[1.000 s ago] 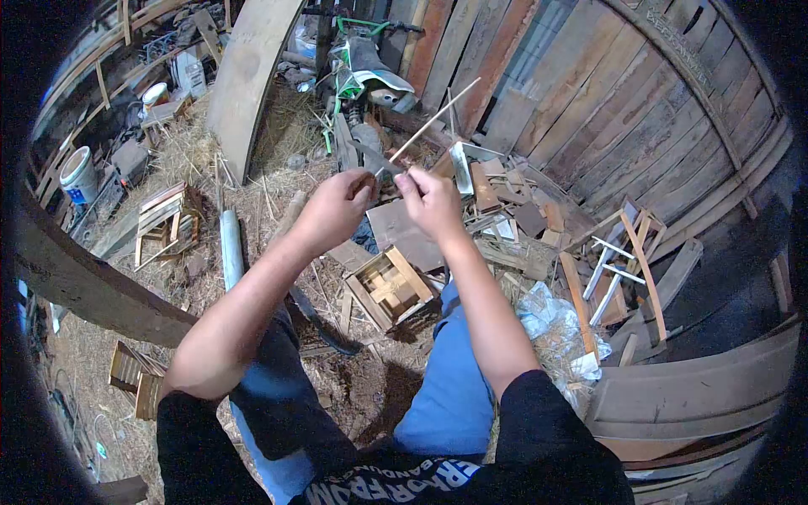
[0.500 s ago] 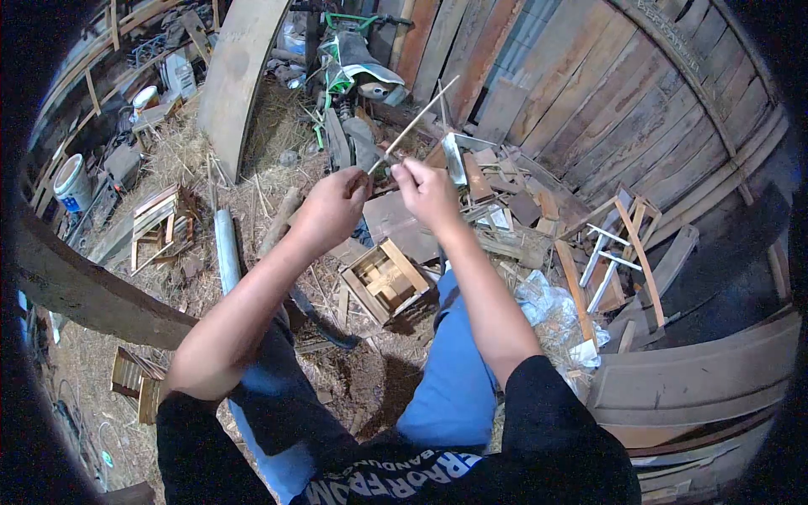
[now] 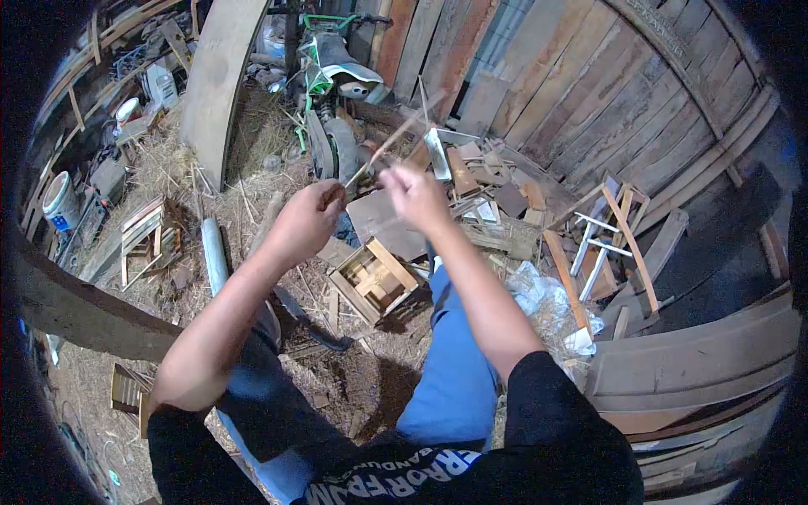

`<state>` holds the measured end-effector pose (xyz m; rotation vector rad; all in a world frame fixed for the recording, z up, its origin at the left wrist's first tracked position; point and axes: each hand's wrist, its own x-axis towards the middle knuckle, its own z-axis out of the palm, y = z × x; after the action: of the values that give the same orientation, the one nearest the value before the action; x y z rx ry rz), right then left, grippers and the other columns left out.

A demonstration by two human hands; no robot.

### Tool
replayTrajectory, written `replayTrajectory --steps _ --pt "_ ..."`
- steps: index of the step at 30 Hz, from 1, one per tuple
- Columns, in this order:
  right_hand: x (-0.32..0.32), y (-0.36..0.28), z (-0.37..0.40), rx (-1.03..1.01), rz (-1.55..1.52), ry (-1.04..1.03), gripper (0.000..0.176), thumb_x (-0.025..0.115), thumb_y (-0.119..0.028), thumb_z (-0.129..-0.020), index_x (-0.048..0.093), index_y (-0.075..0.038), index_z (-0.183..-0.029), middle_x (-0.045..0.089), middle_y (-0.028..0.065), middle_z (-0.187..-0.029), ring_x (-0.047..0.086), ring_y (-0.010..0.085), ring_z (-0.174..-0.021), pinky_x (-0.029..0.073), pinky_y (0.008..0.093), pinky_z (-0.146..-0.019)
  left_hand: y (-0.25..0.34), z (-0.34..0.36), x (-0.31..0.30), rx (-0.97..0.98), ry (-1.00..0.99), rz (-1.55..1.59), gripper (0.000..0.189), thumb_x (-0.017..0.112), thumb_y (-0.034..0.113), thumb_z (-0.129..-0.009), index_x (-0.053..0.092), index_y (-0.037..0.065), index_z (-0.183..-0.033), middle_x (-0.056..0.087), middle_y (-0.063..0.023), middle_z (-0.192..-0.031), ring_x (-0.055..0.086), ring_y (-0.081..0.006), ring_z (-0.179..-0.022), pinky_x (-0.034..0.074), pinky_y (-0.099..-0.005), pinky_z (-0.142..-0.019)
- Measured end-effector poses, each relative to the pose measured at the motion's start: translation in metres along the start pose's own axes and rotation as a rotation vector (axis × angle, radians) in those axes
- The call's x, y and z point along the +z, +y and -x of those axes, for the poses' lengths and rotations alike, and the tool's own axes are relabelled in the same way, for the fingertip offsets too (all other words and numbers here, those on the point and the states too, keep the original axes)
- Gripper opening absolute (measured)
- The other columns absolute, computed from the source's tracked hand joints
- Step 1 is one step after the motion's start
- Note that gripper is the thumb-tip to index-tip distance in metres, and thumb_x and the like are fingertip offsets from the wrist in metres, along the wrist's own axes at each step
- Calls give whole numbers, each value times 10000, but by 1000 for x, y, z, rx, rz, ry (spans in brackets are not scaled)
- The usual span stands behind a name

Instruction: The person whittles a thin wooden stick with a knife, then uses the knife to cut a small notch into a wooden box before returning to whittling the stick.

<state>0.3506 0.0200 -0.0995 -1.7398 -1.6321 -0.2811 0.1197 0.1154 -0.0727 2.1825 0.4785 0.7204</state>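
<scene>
On the left, I have my left hand pinching the low end of a long, thin, light brown wooden stick. The stick points up and right, away from the body. My left hand is nearer, touching it. My right hand is curled just beside its right side; it's blurry, so I can't tell what it pinches.

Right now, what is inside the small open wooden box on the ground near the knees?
Inside the wooden box, pale wood pieces cross one another; whatever lies beneath them is covered.
</scene>
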Motion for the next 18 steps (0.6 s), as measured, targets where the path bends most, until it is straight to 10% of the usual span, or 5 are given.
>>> replayTrajectory --steps 6,9,12,16,18 --pt "-11 14 -8 237 -60 15 355 641 -400 -997 688 -66 -887 665 206 -744 683 400 -693 504 477 -603 10 10 -4 -35 -46 -23 174 533 124 -998 580 -40 -962 612 -200 -814 570 -286 -750 487 -408 -746" --pt "0 8 14 -17 78 -50 383 582 -421 -1037 679 -71 -915 670 187 -740 660 385 -654 488 473 -610 13 16 -12 -102 -96 -7 171 527 119 -1006 579 -37 -958 603 -170 -805 554 -252 -750 483 -390 -748" --pt "-17 40 -7 432 -24 -35 395 602 -449 -1024 683 -79 -908 655 186 -725 669 344 -676 479 476 -635 7 23 -15 -96 -133 42 169 521 118 -1018 585 -26 -956 585 -141 -780 542 -213 -750 476 -376 -733" --pt "-7 21 20 76 32 -107 442 528 -468 -1054 709 -81 -940 663 184 -731 648 352 -657 482 463 -630 3 35 -26 -44 -148 -57 159 523 119 -1022 587 -16 -968 579 -143 -812 539 -210 -773 470 -352 -755" --pt "-2 48 13 300 -115 8 439 553 -462 -1036 658 -63 -884 683 192 -789 679 396 -758 496 508 -663 13 41 -36 -217 -177 43 155 528 117 -1021 578 -16 -960 572 -136 -823 542 -214 -793 469 -352 -783"
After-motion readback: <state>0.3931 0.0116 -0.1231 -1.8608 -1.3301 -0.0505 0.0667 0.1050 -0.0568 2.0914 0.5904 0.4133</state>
